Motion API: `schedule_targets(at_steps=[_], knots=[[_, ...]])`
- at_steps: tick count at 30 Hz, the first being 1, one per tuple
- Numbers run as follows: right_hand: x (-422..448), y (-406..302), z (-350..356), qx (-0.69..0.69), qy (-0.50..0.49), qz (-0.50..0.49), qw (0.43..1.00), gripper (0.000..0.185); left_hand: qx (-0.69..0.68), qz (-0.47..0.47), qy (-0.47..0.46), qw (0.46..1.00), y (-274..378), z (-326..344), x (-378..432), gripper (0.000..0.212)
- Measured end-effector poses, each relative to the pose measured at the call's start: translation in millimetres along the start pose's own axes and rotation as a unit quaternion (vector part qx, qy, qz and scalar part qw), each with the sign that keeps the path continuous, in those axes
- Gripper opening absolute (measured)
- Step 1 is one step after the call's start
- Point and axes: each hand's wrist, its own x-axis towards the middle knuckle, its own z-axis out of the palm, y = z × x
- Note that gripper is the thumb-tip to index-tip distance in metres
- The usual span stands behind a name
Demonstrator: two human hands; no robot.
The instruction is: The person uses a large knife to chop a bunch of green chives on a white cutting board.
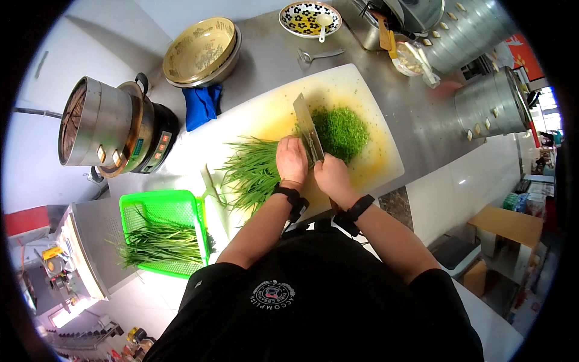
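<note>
My left hand (291,159) presses down on a bunch of long green chives (251,169) spread over the white plastic cutting board (280,113). In my right hand (334,177) is the handle of a cleaver (308,126). Its broad steel blade stands close beside my left fingers, at the cut end of the bunch. On the blade's other side lies a heap of finely chopped chives (341,133). Yellowish stains and small green bits mark the board. Where the blade's edge meets the chives is hidden by my hands.
Left of the board, a green plastic basket (158,197) holds more long chives. A steel steamer pot (97,122) sits on an induction cooker (158,147). Stacked bowls (201,50), a blue cloth (201,106), a peeler (323,54) and a patterned bowl with a spoon (294,25) line the back.
</note>
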Motion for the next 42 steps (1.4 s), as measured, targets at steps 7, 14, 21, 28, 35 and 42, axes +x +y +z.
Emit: schedule_targets(at_steps=[7, 14, 21, 28, 35, 42], knots=[[-32, -14, -46, 0.015, -0.020, -0.019, 0.999, 0.023, -0.005, -0.001, 0.005, 1.000, 2, -4, -1, 0.011], [-43, -13, -58, -0.005, -0.060, -0.019, 0.998, 0.023, 0.005, -0.010, -0.006, 1.000, 4, -3, 1, 0.008], [-40, -25, -65, -0.032, -0.099, -0.002, 0.995, 0.024, 0.011, -0.017, -0.004, 1.000, 4, -2, -1, 0.008], [-23, -20, -25, -0.037, -0.091, 0.007, 0.995, 0.027, 0.020, -0.001, 0.000, 1.000, 0, 2, -3, 0.005], [-16, 2, -14, 0.010, 0.001, -0.031, 0.999, 0.022, -0.001, -0.002, 0.005, 1.000, 0, -2, 0, 0.005], [-44, -16, -51, 0.004, -0.022, -0.033, 0.999, 0.023, -0.010, -0.017, -0.012, 1.000, 1, -3, -1, 0.007]])
